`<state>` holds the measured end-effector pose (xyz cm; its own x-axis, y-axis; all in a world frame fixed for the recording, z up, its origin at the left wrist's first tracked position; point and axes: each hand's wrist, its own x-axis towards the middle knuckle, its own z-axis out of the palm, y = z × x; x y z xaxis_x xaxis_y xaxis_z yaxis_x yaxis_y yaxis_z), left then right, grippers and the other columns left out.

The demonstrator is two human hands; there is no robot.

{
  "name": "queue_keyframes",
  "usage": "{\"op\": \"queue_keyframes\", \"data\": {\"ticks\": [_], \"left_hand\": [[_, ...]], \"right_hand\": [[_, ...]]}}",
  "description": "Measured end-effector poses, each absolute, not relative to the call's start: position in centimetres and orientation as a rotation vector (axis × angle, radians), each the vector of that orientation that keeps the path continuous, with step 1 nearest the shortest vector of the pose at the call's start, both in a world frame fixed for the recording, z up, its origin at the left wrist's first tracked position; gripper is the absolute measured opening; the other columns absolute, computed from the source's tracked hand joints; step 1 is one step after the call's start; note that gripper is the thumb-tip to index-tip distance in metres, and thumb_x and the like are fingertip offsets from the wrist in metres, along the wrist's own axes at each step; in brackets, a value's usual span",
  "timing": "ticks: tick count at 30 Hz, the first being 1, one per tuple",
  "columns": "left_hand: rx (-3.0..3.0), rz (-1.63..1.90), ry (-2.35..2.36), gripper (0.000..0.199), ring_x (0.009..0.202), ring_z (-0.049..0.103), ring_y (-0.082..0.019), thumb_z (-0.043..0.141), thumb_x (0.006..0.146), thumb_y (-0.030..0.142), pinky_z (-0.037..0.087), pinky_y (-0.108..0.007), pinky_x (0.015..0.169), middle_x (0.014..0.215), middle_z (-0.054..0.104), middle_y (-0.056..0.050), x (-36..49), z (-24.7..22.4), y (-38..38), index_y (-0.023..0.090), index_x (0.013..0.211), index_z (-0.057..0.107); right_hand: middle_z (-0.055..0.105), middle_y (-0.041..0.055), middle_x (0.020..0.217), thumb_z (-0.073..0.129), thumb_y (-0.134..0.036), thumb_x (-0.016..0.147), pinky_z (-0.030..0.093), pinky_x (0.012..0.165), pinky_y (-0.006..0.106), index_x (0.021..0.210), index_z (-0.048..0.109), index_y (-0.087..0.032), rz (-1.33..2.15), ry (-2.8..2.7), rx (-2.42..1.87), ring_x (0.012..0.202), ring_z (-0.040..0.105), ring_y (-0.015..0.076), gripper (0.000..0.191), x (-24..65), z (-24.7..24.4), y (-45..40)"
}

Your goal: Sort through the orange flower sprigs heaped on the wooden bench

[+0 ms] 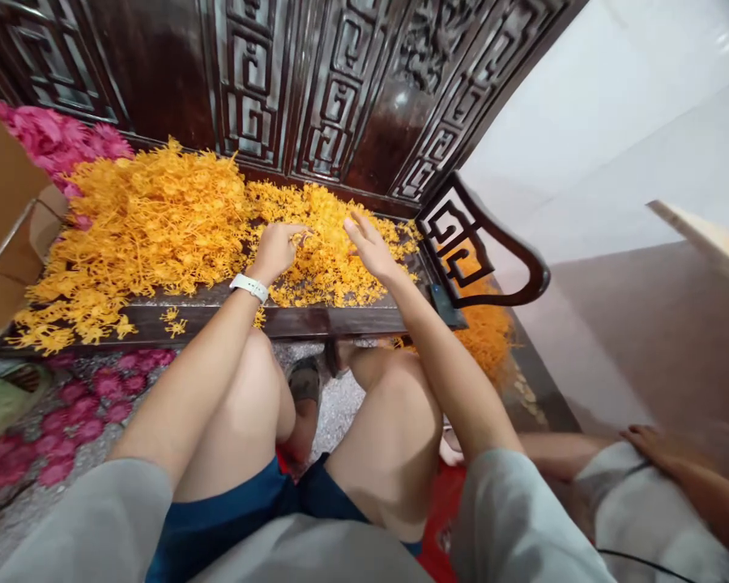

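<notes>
Small yellow plastic flower pieces [321, 275] lie spread over the dark wooden bench seat [334, 321] in front of me. My left hand [274, 253], with a white band on the wrist, is over the left side of this spread. Its index finger reaches to the right and the other fingers are curled; whatever they may hold is hidden. Over the right side, my right hand [370, 247] has its fingers stretched out and apart, and nothing shows in it. A gap separates the two hands. To the left rises a taller heap of yellow flower pieces [158, 219].
A carved backrest [321, 97] and curved armrest [522, 283] bound the bench. Pink flowers [66, 146] lie at the back left, others [91, 405] on the floor. Orange pieces [486, 332] are heaped beyond the armrest. Another person's hand [662, 449] rests at right.
</notes>
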<state>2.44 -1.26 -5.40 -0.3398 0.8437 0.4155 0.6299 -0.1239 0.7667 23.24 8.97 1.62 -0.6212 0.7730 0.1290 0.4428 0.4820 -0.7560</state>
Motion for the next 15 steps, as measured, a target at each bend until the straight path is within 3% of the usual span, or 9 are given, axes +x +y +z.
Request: {"op": "queue_keyframes", "data": {"ticks": [3,7,10,15], "left_hand": [[1.836,1.236,1.94,0.062,0.124,0.075,-0.026,0.05,0.081,-0.003,0.054,-0.042,0.116,0.124,0.084,-0.004,2.6,-4.7,-1.5,0.024,0.124,0.086],[2.033,1.02,1.882,0.06,0.116,0.076,-0.025,0.051,0.082,0.0,0.054,-0.041,0.114,0.117,0.085,-0.003,3.3,-4.0,-1.6,0.026,0.123,0.086],[2.091,0.992,1.805,0.054,0.114,0.075,-0.024,0.051,0.087,0.004,0.053,-0.042,0.115,0.117,0.085,-0.004,3.5,-3.6,-2.0,0.026,0.121,0.086],[1.984,1.014,1.72,0.042,0.107,0.076,-0.021,0.052,0.091,0.008,0.052,-0.037,0.113,0.104,0.084,-0.002,3.5,-3.5,-1.7,0.024,0.108,0.086]], "right_hand": [[0.075,0.0118,0.12,0.05,-0.089,0.096,0.056,0.095,0.04,0.125,0.074,-0.021,1.018,-2.395,-0.775,0.105,0.067,0.0253,0.077,23.8,1.1,8.2],[0.06,0.0006,0.078,0.054,-0.084,0.098,0.042,0.071,0.031,0.1,0.071,-0.019,0.964,-2.494,-0.625,0.074,0.049,0.0158,0.067,24.2,-0.1,7.6],[0.05,-0.0019,0.072,0.051,-0.081,0.102,0.037,0.068,0.031,0.092,0.064,-0.02,0.912,-2.462,-0.573,0.07,0.042,0.0148,0.063,24.6,-1.0,7.5],[0.05,0.0002,0.078,0.046,-0.072,0.108,0.045,0.075,0.033,0.091,0.056,-0.022,0.716,-2.305,-0.614,0.076,0.048,0.0167,0.055,25.6,0.1,6.3]]}}
